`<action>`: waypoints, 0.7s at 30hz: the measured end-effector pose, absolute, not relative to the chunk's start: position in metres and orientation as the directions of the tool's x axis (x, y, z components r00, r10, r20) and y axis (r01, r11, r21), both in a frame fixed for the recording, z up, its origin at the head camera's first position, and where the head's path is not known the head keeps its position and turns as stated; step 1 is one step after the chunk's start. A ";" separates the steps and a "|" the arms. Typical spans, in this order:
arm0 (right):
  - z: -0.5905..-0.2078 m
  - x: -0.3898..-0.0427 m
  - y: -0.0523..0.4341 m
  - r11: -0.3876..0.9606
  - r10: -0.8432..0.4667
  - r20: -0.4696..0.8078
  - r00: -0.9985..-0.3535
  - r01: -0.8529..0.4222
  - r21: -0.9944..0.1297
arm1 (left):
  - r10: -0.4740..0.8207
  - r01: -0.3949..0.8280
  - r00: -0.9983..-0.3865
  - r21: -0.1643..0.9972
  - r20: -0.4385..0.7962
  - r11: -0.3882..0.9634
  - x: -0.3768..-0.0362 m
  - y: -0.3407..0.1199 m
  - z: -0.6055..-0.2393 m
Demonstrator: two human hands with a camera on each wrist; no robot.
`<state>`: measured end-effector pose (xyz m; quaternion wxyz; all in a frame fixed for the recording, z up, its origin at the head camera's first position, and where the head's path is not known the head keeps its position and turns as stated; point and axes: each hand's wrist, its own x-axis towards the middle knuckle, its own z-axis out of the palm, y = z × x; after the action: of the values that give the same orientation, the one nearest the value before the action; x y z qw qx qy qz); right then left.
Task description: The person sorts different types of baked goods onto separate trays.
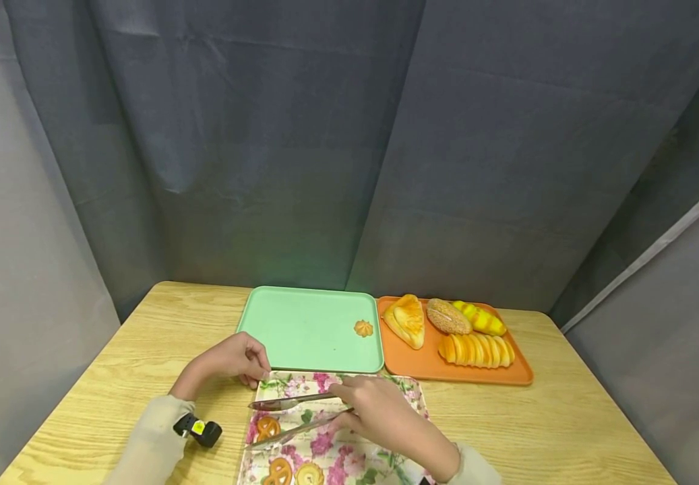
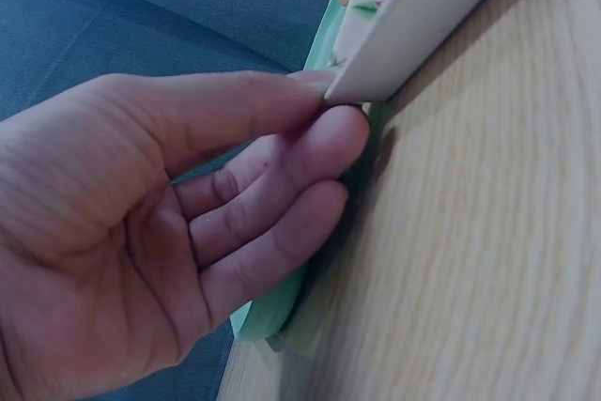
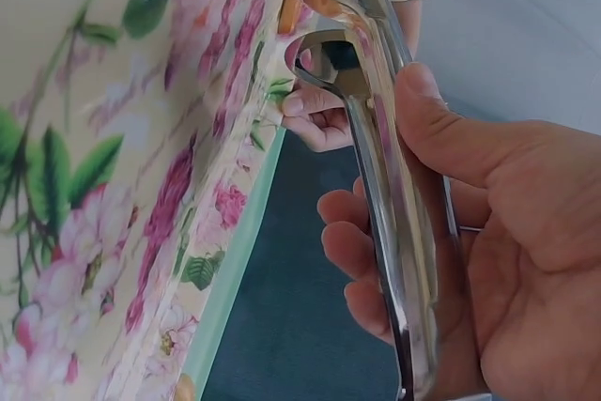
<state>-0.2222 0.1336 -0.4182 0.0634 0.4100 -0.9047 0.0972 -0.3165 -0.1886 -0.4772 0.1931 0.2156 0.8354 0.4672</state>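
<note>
Two hands worked: left hand (image 1: 228,360) pinched the floral tray (image 1: 385,389) corner, steadying it; right hand (image 1: 379,411) grasped metal tongs (image 1: 291,417) over a pretzel cookie (image 1: 267,427).

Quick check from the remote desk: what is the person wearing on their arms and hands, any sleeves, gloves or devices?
Both hands are bare, no gloves. Pale cream sleeves cover the left forearm and the right forearm. A black device with a yellow label sits at the left wrist.
</note>
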 end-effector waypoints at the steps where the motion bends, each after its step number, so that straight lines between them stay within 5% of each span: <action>1: -0.418 -0.222 0.134 0.644 -0.730 0.193 -0.655 -0.755 -0.123 | 0.541 0.181 -0.833 0.864 -0.121 0.471 -0.317 -0.189 -0.477; 21: -0.418 -0.220 0.135 0.651 -0.745 -0.012 -0.667 -0.723 -0.229 | 0.537 0.169 -0.834 0.869 -0.125 0.465 -0.315 -0.188 -0.476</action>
<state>-0.2201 0.1348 -0.4184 -0.0523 0.4046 -0.9072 0.1030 -0.3152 -0.1879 -0.4755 0.1951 0.2118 0.8334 0.4717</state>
